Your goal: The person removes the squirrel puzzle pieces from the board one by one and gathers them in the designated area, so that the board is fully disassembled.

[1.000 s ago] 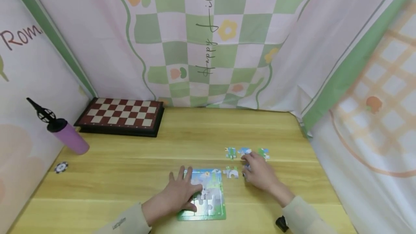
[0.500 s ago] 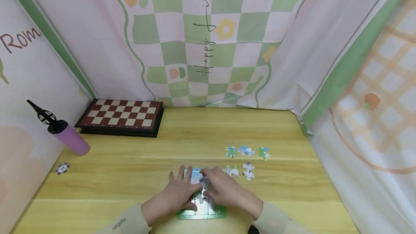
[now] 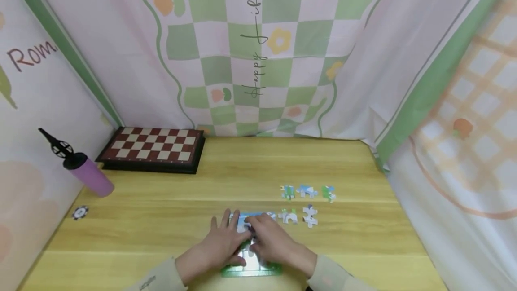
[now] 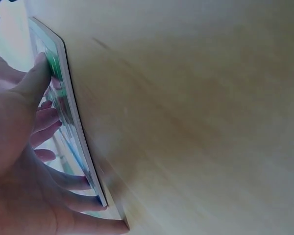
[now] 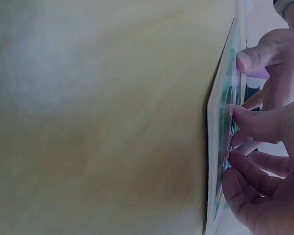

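A jigsaw puzzle in a green-edged tray (image 3: pixel 251 274) lies flat before me, mostly hidden under both hands. My left hand (image 3: pixel 218 244) rests across its left side with fingers spread; in the left wrist view its thumb (image 4: pixel 36 81) lies on the tray's green border. My right hand (image 3: pixel 278 241) is over the puzzle's middle, thumb and curled fingertips pinching at a puzzle piece (image 3: pixel 251 228) there. The right wrist view shows the right fingertips (image 5: pixel 231 181) down at the puzzle's surface; the piece itself is hidden there.
Several loose puzzle pieces (image 3: pixel 310 216) lie in two rows right of the tray. A chessboard box (image 3: pixel 151 149), a purple hand pump (image 3: pixel 90 176) and a poker chip (image 3: pixel 80 212) are at the left. Patterned curtains (image 3: pixel 226 48) enclose the table.
My right hand has moved left from the loose pieces onto the puzzle, uncovering those pieces. Over the last half second its fingers shifted slightly. The left hand stays on the tray.
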Demonstrator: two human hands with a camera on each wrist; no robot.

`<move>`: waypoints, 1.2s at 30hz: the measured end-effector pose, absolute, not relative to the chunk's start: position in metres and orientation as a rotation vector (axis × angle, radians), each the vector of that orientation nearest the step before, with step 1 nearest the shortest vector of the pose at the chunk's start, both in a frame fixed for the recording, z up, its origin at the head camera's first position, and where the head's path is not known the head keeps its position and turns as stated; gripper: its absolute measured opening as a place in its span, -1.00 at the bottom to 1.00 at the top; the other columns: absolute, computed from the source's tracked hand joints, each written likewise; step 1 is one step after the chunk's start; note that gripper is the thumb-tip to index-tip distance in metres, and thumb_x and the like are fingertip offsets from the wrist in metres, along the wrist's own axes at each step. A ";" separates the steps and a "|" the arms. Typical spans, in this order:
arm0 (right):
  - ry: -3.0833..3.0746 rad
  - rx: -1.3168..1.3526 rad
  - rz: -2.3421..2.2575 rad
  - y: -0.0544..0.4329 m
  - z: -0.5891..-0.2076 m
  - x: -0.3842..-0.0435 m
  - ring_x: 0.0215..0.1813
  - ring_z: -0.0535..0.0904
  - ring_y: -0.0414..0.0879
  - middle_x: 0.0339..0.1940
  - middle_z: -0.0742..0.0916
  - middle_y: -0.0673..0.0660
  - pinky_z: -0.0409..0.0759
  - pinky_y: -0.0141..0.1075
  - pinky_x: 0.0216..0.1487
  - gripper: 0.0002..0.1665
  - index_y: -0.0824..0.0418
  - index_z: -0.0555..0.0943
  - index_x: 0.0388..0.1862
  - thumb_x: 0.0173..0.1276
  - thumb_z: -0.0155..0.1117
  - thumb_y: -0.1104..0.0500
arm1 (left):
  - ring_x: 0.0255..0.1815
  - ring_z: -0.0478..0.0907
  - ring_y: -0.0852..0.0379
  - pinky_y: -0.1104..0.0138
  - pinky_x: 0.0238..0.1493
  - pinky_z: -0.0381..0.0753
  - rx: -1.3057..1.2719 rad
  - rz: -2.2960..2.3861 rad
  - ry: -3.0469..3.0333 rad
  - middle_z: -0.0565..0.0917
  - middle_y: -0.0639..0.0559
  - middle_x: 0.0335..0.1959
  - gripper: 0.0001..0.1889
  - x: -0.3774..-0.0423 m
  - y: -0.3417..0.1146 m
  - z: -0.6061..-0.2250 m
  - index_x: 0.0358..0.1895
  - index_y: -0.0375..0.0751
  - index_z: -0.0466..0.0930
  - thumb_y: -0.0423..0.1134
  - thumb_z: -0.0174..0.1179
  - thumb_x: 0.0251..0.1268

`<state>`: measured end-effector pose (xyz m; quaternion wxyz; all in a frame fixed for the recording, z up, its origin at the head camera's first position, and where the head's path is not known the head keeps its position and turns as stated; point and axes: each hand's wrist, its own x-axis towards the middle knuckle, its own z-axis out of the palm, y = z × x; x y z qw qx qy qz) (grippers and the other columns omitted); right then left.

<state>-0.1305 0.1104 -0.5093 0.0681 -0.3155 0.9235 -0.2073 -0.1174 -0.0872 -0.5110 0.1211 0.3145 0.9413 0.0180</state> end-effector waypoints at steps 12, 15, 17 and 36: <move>2.758 -0.957 -0.603 0.106 -0.508 -0.129 0.14 0.64 -0.02 -0.02 0.77 0.05 0.69 -0.11 0.27 -0.23 0.27 0.51 0.36 0.16 0.56 0.19 | 0.62 0.06 -0.61 -0.63 0.31 0.26 0.898 0.263 2.680 0.11 -0.46 0.65 -0.26 -0.118 -0.096 -0.513 0.54 0.38 0.32 0.35 0.21 0.29; 2.762 -0.953 -0.593 0.105 -0.507 -0.128 0.11 0.63 -0.05 -0.08 0.76 0.01 0.69 -0.14 0.24 -0.22 0.26 0.51 0.36 0.15 0.56 0.20 | 0.62 0.06 -0.60 -0.63 0.33 0.23 0.932 0.306 2.688 0.11 -0.43 0.66 -0.28 -0.119 -0.101 -0.512 0.51 0.31 0.38 0.30 0.26 0.28; 2.766 -0.950 -0.580 0.104 -0.506 -0.129 0.11 0.62 -0.05 -0.09 0.75 0.00 0.69 -0.14 0.25 -0.19 0.27 0.49 0.38 0.14 0.57 0.20 | 0.62 0.08 -0.58 -0.63 0.32 0.24 0.945 0.315 2.701 0.13 -0.39 0.66 -0.22 -0.120 -0.105 -0.511 0.52 0.22 0.37 0.27 0.33 0.23; 2.714 -0.899 -0.612 0.103 -0.503 -0.131 -0.19 0.45 -0.29 -0.20 0.61 -0.05 0.57 -0.45 -0.11 -0.47 0.12 0.69 0.08 0.08 0.60 0.21 | 0.63 -0.12 -0.68 -0.70 0.36 -0.01 0.746 0.409 2.710 0.00 -0.50 0.66 0.26 -0.127 -0.120 -0.517 0.64 -0.02 0.17 0.38 0.53 -0.20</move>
